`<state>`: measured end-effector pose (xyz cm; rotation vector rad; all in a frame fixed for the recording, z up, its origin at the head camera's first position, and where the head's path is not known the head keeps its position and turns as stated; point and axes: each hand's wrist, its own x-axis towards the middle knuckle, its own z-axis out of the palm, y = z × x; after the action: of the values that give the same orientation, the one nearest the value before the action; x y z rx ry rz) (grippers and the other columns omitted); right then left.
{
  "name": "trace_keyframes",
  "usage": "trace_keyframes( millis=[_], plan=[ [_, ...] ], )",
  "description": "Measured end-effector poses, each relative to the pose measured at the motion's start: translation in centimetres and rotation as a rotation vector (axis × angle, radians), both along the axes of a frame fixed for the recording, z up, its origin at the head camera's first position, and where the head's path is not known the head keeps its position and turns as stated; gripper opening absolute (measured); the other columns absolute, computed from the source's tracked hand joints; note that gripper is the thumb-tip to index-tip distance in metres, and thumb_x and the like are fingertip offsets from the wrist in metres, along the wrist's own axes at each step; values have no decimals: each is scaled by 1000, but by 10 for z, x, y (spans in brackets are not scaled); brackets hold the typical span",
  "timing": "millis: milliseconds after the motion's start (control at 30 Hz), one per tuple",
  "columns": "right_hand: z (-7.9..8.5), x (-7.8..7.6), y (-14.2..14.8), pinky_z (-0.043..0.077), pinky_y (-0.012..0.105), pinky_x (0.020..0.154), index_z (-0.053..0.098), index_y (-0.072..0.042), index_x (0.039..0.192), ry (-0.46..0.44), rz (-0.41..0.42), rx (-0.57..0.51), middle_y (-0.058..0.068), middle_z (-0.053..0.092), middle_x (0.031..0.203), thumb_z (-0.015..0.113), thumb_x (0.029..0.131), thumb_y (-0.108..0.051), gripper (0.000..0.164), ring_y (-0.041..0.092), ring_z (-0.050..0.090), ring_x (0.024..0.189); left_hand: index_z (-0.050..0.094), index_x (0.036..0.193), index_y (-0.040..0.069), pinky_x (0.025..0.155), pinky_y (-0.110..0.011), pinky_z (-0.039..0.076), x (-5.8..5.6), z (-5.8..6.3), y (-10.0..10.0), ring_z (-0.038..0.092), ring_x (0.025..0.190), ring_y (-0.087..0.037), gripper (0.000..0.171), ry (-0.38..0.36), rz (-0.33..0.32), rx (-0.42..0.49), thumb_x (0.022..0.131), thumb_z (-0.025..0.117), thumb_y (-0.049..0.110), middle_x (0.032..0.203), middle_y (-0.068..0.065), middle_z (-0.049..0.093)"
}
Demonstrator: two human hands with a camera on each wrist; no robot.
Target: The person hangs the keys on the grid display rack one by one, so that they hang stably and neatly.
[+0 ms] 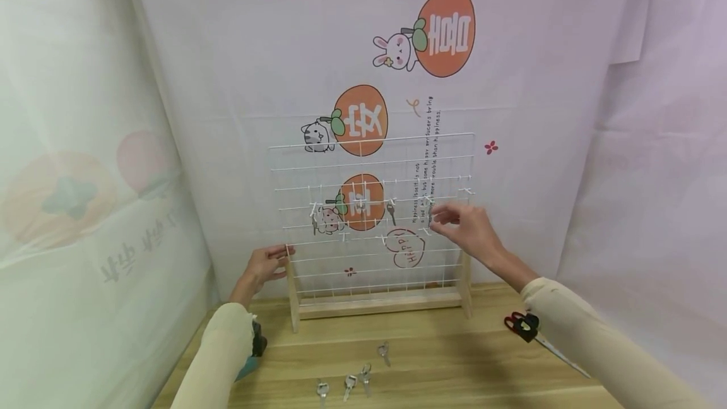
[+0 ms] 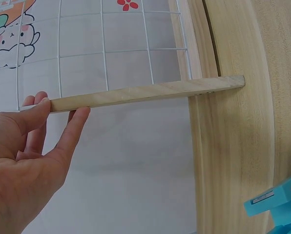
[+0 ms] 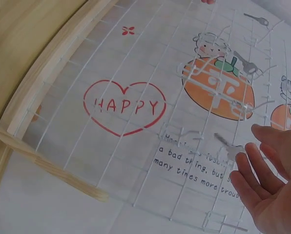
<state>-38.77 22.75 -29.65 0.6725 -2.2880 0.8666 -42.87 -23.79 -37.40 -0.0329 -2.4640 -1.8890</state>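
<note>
A white wire grid rack [image 1: 377, 264] stands upright in a wooden base [image 1: 380, 305], with several white hooks [image 1: 467, 192] on its wires. My left hand [image 1: 268, 265] holds the top of the rack's left wooden upright [image 2: 135, 95] between thumb and fingers. At the right side of the grid is my right hand [image 1: 468, 226], thumb and fingers apart. A silver key [image 3: 228, 145] hangs beside its fingertips; whether they touch it I cannot tell. Other keys hang from hooks farther left, among them one key [image 1: 391, 213] near the grid's middle.
Several loose keys [image 1: 349, 385] lie on the wooden table [image 1: 431, 371] in front of the rack. Scissors [image 1: 525, 327] with red and black handles lie at right, by the right sleeve. A teal object [image 2: 277, 200] sits near the left forearm. Printed white cloth [image 1: 244, 81] hangs behind.
</note>
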Motion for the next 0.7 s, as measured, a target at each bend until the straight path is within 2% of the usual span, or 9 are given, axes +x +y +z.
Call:
trace_keyframes(
  millis=[333, 600, 700],
  plan=[
    [-32, -1, -18, 62, 49, 89, 76, -7, 112, -86, 44, 5, 10, 79, 101, 84, 88, -10, 26, 25, 76, 92, 55, 147, -4, 108, -59, 48, 1, 0, -2, 51, 139, -41, 43, 1, 4, -13, 104, 52, -6, 151, -22, 52],
    [-59, 3, -34, 64, 44, 84, 78, -7, 109, -93, 61, 41, 8, 80, 97, 86, 87, -13, 24, 20, 76, 89, 54, 147, -5, 107, -58, 50, -2, -1, -2, 52, 138, -40, 42, 0, -13, -12, 105, 51, -5, 152, -23, 52],
    [-69, 4, -39, 64, 45, 85, 77, -8, 110, -127, 71, 57, 8, 79, 98, 85, 88, -14, 24, 20, 76, 90, 55, 146, -4, 107, -57, 51, -3, -1, -2, 52, 138, -40, 42, -6, -5, -8, 105, 51, -6, 151, -23, 53]
  ],
)
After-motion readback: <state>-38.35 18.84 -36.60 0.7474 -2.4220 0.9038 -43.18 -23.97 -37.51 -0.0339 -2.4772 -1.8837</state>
